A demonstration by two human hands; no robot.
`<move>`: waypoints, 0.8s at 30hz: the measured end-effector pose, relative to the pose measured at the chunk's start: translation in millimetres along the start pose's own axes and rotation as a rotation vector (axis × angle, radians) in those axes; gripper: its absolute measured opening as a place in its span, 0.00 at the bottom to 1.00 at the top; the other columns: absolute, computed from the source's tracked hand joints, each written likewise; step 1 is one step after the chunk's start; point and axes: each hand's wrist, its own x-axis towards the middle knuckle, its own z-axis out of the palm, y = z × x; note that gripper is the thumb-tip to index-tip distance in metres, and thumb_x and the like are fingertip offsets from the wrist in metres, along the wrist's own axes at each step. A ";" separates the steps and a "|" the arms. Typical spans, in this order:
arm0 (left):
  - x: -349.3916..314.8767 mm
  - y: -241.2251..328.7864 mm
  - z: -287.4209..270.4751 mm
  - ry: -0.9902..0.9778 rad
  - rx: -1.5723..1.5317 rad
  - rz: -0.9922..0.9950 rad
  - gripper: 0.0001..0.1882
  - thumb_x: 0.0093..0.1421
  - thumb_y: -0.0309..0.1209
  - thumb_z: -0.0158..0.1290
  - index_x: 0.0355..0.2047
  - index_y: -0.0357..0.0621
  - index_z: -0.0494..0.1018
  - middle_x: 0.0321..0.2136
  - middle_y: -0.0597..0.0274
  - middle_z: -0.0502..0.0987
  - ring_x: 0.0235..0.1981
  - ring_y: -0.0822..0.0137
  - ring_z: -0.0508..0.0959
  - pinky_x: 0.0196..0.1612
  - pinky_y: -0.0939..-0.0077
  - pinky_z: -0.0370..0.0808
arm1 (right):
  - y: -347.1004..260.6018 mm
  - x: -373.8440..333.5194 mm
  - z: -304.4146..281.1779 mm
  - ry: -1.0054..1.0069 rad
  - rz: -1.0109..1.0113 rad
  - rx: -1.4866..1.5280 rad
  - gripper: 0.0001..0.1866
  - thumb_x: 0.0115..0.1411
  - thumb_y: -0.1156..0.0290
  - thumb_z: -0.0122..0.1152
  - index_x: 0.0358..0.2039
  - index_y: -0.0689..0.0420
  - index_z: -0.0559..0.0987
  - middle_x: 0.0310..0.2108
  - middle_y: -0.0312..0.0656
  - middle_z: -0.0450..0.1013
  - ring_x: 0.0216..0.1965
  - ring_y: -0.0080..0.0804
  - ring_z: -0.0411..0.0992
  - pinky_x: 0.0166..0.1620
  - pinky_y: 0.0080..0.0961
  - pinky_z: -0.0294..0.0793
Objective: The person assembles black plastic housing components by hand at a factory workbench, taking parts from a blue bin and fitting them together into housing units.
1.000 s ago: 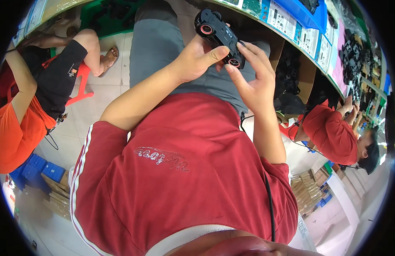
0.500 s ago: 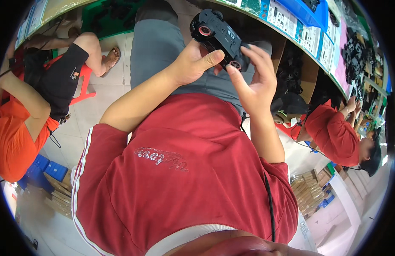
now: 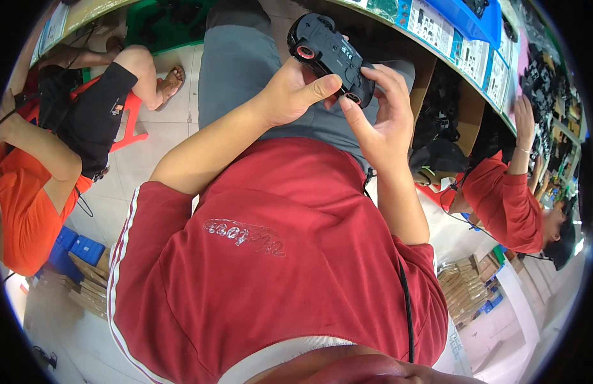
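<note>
Co-worker's hand has lifted; blk toy car btwn L fingers & R fingers, both gripping.

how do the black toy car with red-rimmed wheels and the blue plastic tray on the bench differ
Colour: the black toy car has red-rimmed wheels; the blue plastic tray is plain blue.
Support: the car is held in the left hand and right hand; the tray rests on the bench.
Pose: the car's underside faces the camera; the tray opens upward, holding dark parts.
Shared: both show only partly.
</note>
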 end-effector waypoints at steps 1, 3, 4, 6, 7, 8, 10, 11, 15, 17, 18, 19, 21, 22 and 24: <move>-1.0 0.1 1.1 0.017 0.017 0.023 0.32 0.65 0.42 0.59 0.62 0.43 0.59 0.38 0.62 0.75 0.30 0.73 0.74 0.30 0.80 0.73 | 0.8 0.1 -0.1 0.001 0.002 0.001 0.24 0.47 0.70 0.74 0.46 0.59 0.79 0.48 0.48 0.71 0.47 0.40 0.72 0.49 0.31 0.71; -1.9 0.5 -1.0 0.035 0.036 0.047 0.33 0.64 0.42 0.59 0.63 0.43 0.58 0.39 0.62 0.75 0.30 0.73 0.74 0.30 0.80 0.73 | 2.3 1.3 -1.4 -0.037 -0.155 -0.128 0.24 0.48 0.69 0.74 0.47 0.60 0.79 0.48 0.49 0.71 0.47 0.42 0.72 0.50 0.33 0.72; -2.9 -0.7 -5.9 0.018 0.023 -0.002 0.39 0.63 0.45 0.60 0.66 0.43 0.54 0.46 0.62 0.73 0.37 0.72 0.75 0.34 0.79 0.75 | 2.2 2.3 -3.3 -0.037 -0.154 -0.127 0.24 0.48 0.69 0.74 0.47 0.60 0.79 0.48 0.49 0.71 0.47 0.42 0.72 0.50 0.33 0.72; -4.0 -3.6 -9.5 0.003 0.012 -0.050 0.44 0.61 0.48 0.60 0.68 0.43 0.50 0.52 0.62 0.70 0.44 0.71 0.76 0.37 0.79 0.76 | 0.6 5.6 -6.7 -0.120 -0.163 -0.173 0.27 0.48 0.67 0.74 0.50 0.60 0.77 0.48 0.50 0.72 0.48 0.45 0.72 0.51 0.34 0.72; -4.2 -6.4 -9.3 0.022 -0.032 -0.025 0.41 0.63 0.43 0.60 0.67 0.42 0.52 0.47 0.62 0.72 0.39 0.72 0.76 0.36 0.78 0.76 | -0.7 5.1 -5.2 -0.121 -0.164 -0.172 0.27 0.48 0.67 0.74 0.50 0.60 0.77 0.48 0.50 0.72 0.48 0.45 0.72 0.51 0.34 0.72; -2.3 -7.2 -7.9 0.038 -0.077 0.001 0.37 0.64 0.39 0.59 0.66 0.42 0.53 0.43 0.62 0.74 0.35 0.73 0.76 0.35 0.78 0.75 | -3.1 4.8 -3.1 -0.109 -0.080 -0.084 0.30 0.48 0.67 0.75 0.51 0.60 0.76 0.48 0.50 0.72 0.48 0.45 0.72 0.51 0.34 0.72; -0.5 -8.5 -4.0 0.037 -0.040 0.008 0.38 0.65 0.40 0.58 0.67 0.42 0.52 0.47 0.62 0.72 0.42 0.72 0.75 0.40 0.77 0.75 | -3.2 4.5 -0.5 -0.098 0.003 0.003 0.32 0.47 0.67 0.76 0.53 0.60 0.75 0.48 0.51 0.72 0.49 0.46 0.72 0.51 0.34 0.72; 0.2 -6.9 -2.0 0.037 0.000 0.015 0.40 0.65 0.42 0.58 0.69 0.41 0.50 0.51 0.63 0.70 0.48 0.71 0.75 0.45 0.76 0.75 | -0.3 3.6 1.4 -0.077 -0.014 -0.032 0.34 0.46 0.67 0.77 0.54 0.61 0.74 0.49 0.51 0.72 0.48 0.45 0.72 0.50 0.33 0.73; 1.2 2.3 -4.0 0.033 0.096 -0.222 0.33 0.67 0.38 0.54 0.67 0.40 0.54 0.51 0.63 0.71 0.51 0.69 0.74 0.51 0.72 0.75 | 2.5 10.5 5.5 -0.057 -0.096 -0.166 0.32 0.45 0.68 0.79 0.50 0.61 0.76 0.49 0.50 0.72 0.46 0.43 0.73 0.46 0.32 0.75; 0.4 2.6 -11.9 0.106 -0.018 -0.144 0.23 0.69 0.36 0.51 0.59 0.39 0.61 0.46 0.60 0.73 0.42 0.70 0.77 0.42 0.75 0.79 | 1.1 15.0 2.0 -0.072 -0.136 -0.179 0.26 0.45 0.68 0.79 0.44 0.61 0.78 0.49 0.50 0.72 0.45 0.42 0.74 0.46 0.31 0.75; -1.5 7.6 -16.6 0.161 -0.030 -0.167 0.21 0.69 0.34 0.47 0.58 0.40 0.60 0.47 0.57 0.73 0.44 0.65 0.79 0.40 0.69 0.82 | 1.6 18.6 -1.4 -0.085 -0.170 -0.197 0.21 0.45 0.68 0.78 0.38 0.61 0.80 0.49 0.50 0.72 0.44 0.41 0.74 0.45 0.31 0.75; -4.7 15.2 -21.8 0.169 -0.017 -0.157 0.21 0.69 0.34 0.47 0.58 0.40 0.60 0.47 0.57 0.73 0.44 0.65 0.79 0.40 0.69 0.82 | 4.9 24.2 -6.9 -0.018 -0.254 -0.235 0.15 0.46 0.69 0.77 0.26 0.61 0.78 0.46 0.50 0.73 0.42 0.40 0.75 0.44 0.30 0.75; -11.5 37.4 -30.9 0.299 -0.065 -0.151 0.23 0.70 0.35 0.44 0.63 0.43 0.57 0.51 0.53 0.74 0.47 0.60 0.80 0.41 0.62 0.83 | 12.4 38.3 -18.5 0.131 -0.260 -0.263 0.12 0.51 0.72 0.73 0.22 0.61 0.76 0.38 0.47 0.77 0.35 0.38 0.76 0.39 0.29 0.76; -13.7 48.0 -36.4 0.325 -0.027 -0.113 0.25 0.70 0.35 0.44 0.63 0.43 0.54 0.51 0.50 0.74 0.49 0.57 0.80 0.38 0.56 0.84 | 22.7 49.8 -24.7 0.217 -0.322 -0.348 0.10 0.53 0.74 0.71 0.21 0.61 0.77 0.32 0.44 0.78 0.30 0.38 0.76 0.37 0.28 0.75; -13.3 69.7 -51.3 0.380 0.010 -0.059 0.26 0.68 0.33 0.46 0.63 0.43 0.53 0.50 0.51 0.73 0.47 0.57 0.80 0.37 0.58 0.84 | 55.7 71.7 -42.6 0.387 -0.330 -0.459 0.09 0.56 0.77 0.67 0.22 0.60 0.77 0.26 0.44 0.77 0.27 0.40 0.76 0.34 0.30 0.75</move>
